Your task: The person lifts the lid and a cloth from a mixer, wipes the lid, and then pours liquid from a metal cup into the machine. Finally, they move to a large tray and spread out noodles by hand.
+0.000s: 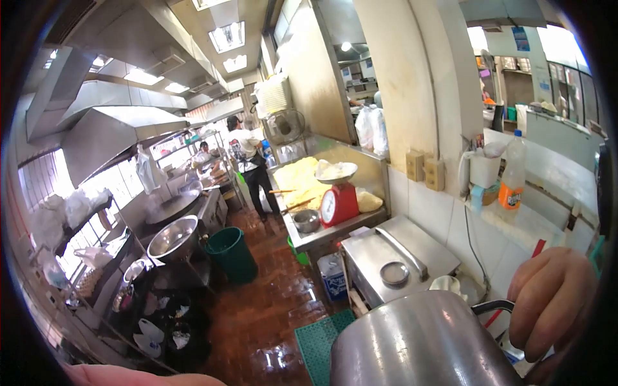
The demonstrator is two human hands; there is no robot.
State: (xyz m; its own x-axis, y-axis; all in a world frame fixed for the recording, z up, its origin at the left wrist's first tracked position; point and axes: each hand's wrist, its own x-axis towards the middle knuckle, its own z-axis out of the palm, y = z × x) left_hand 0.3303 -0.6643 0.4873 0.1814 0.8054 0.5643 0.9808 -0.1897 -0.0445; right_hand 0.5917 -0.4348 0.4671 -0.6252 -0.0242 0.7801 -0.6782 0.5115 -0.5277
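A large shiny metal pot [418, 334] fills the bottom right of the head view, its lower part cut off by the frame. My right hand [550, 299] is closed with curled fingers around the dark loop handle [492, 305] on the pot's right side. Behind that hand a red stick [539, 247] pokes up. Of my left hand [141, 377] only a strip shows along the bottom left edge, its fingers mostly hidden.
Ahead stands a steel chest [425, 241] with a bar handle. A red scale [339, 204] sits on a counter beside yellow food [302, 183]. A green bin [232, 255], green mat [325, 344] and wet floor lie left. A person [246, 154] stands further back.
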